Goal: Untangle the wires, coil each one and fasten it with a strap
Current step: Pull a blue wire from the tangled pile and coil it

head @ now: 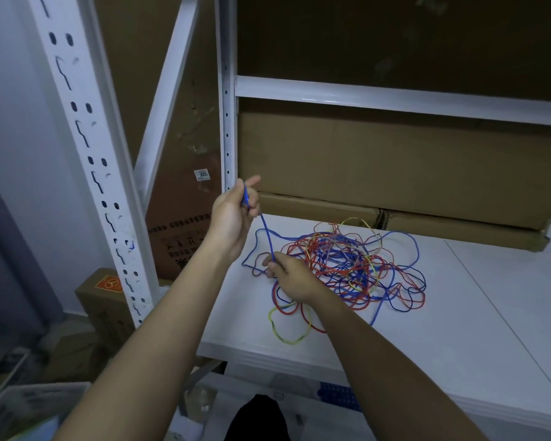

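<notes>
A tangle of blue, red and yellow wires (347, 268) lies on the white table (458, 329). My left hand (233, 214) is raised above the table's left end and grips one end of a blue wire (267, 233). That wire runs taut down to my right hand (287, 275), which pinches it low by the left side of the tangle. A yellow loop (279, 337) sticks out toward the front edge. No strap is visible.
Flat cardboard boxes (395, 167) are stacked along the back of the table under a white shelf rail (395, 95). White perforated shelf uprights (89, 160) stand at the left, with more boxes (105, 300) and a crate on the floor below.
</notes>
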The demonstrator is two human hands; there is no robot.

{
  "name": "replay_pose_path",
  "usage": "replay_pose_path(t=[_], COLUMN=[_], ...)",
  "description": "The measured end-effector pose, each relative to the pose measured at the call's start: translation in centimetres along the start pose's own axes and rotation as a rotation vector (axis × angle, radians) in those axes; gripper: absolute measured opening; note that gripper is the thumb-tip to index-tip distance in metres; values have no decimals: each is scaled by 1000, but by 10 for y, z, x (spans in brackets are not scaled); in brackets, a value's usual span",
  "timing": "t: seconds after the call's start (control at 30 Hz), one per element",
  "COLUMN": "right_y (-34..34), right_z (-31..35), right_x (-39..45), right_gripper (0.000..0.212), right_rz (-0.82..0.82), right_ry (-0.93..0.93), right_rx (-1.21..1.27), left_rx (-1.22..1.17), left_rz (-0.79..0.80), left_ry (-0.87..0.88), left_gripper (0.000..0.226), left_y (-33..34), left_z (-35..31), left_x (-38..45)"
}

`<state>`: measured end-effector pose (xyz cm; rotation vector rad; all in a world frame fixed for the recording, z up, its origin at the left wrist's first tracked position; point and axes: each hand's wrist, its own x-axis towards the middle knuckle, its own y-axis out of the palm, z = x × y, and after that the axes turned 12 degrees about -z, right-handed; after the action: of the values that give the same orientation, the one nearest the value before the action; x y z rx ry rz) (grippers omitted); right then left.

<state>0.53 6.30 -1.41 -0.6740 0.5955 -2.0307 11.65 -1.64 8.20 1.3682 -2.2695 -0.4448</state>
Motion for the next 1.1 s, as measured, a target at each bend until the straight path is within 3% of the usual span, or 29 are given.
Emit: replay_pose_path(t=[0.17, 0.27, 0.4, 0.5, 0.6, 0.67, 0.77, 0.93, 1.1], right_y=[-2, -3, -23, -57, -91, -107, -114, -101, -88], right_z=[-15, -12, -5, -3, 3, 13, 26, 13, 5], right_x=[7, 7, 3, 5, 20, 33, 41, 33, 22], right_gripper=[25, 38, 40, 35, 16, 18, 19, 24, 27], right_rz=[69, 47, -69, -191, -472, -614, -685, -319, -60], right_ry=[-174, -356, -570, -498, -495, -463, -447, -326, -42], right_rx=[-464, -685, -717, -626, -473, -420, -441, -577, -321], left_rx=[78, 466, 1219, 1474, 1365, 1196, 881, 586, 375], left_rz=[-110, -65, 230, 423, 444, 449, 525, 643, 462], left_ry=[95, 251, 394, 368, 327, 271, 137, 36, 120], left_gripper=[27, 28, 20, 20, 32, 35, 37, 32, 29], left_y=[8, 10, -10, -18, -22, -19, -8, 2, 13], left_z=[-6, 10, 28, 22, 19, 15, 4, -11, -19], left_x=[28, 37, 45, 44, 37, 29, 14, -2, -2])
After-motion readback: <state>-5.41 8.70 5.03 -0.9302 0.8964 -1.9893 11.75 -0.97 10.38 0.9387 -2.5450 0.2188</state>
